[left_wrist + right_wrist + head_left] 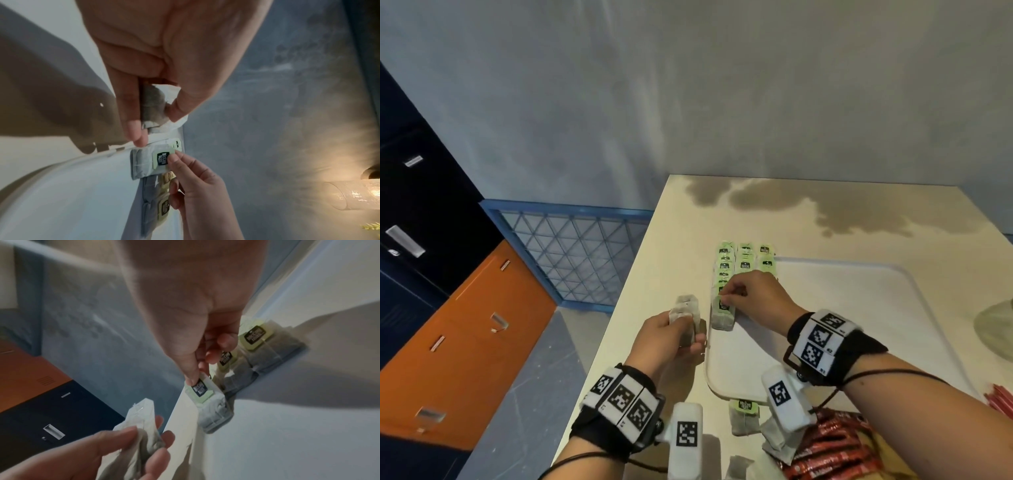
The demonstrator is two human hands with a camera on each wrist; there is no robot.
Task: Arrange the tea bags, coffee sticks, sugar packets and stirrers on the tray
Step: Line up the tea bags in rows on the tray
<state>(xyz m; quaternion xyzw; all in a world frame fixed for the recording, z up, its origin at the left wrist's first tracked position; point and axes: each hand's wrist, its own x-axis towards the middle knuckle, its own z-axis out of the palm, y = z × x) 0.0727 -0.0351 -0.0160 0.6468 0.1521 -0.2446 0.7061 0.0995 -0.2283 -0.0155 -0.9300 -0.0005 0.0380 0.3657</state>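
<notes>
I see my right hand (pixel 751 294) on the nearest tea bag (pixel 722 315) of the left row, thumb and finger pinching its green paper tag (pixel 199 389) while the bag lies flat at the left edge of the white tray (pixel 859 308). My left hand (pixel 671 337) is closed around a small bunch of spare tea bags (pixel 686 317), which it holds over the table (pixel 654 260), just beside the tray rim. These bags look to me very light and soft, thin paper with loose leaf inside, so I judge they will bend and slide at a small touch, and the tag on its thread can pull away from the bag. I think it is safer to take a bag by its two long sides, or to press it flat, and not to drag it by the tag. Three rows of tea bags (pixel 744 263) already stand close together, touching, so a careless push may disturb the neighbours. The table edge is very near on the left, and a bag could fall there. To the right the tray has much free surface. More tea bags (pixel 744 416) and the red coffee sticks (pixel 832 448) wait near my wrists, off the tray.
</notes>
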